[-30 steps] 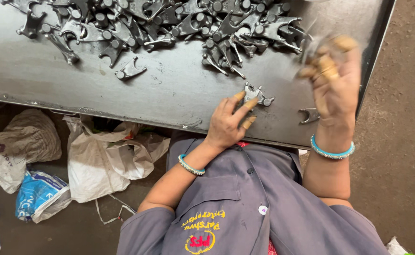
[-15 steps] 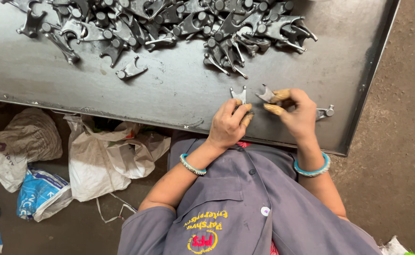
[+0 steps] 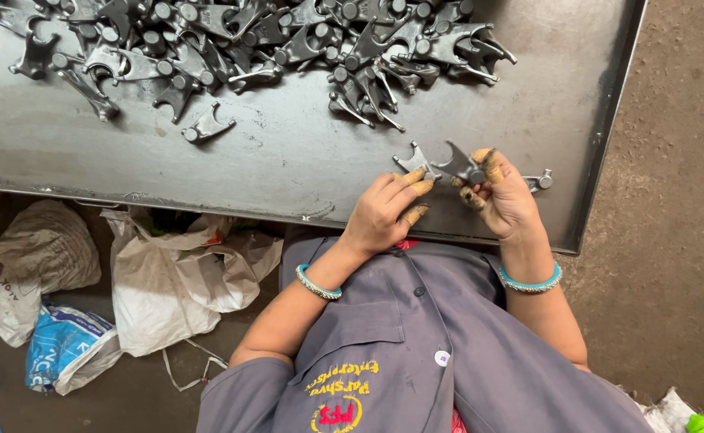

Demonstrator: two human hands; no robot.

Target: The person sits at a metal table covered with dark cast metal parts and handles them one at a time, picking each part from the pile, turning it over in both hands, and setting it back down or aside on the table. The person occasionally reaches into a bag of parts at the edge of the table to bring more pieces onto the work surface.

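**Holding two forked metal parts at the near edge of a steel table**

Looking down, the view first showed a grey work shirt [image 3: 448,353], with teal bangles on both wrists. Both hands met just inside the table's near edge [image 3: 208,200]. The left hand [image 3: 384,212] had its stained fingertips pinched shut on a small forked metal part [image 3: 414,163]. The right hand [image 3: 506,196] gripped a second forked part [image 3: 458,167], fingers closed around its hub, the two pieces almost touching. A third part [image 3: 538,181] lay just beyond the right hand, near the table's right rim. Bare steel stretched to the left of the hands, with one stray part [image 3: 206,125] on it. Farthest away sat a dense heap of similar parts [image 3: 288,40]. Plastic bags [image 3: 167,281] crowded the floor below the edge.

Half a second earlier the hands were in nearly the same place; a second earlier the right hand was raised and blurred.
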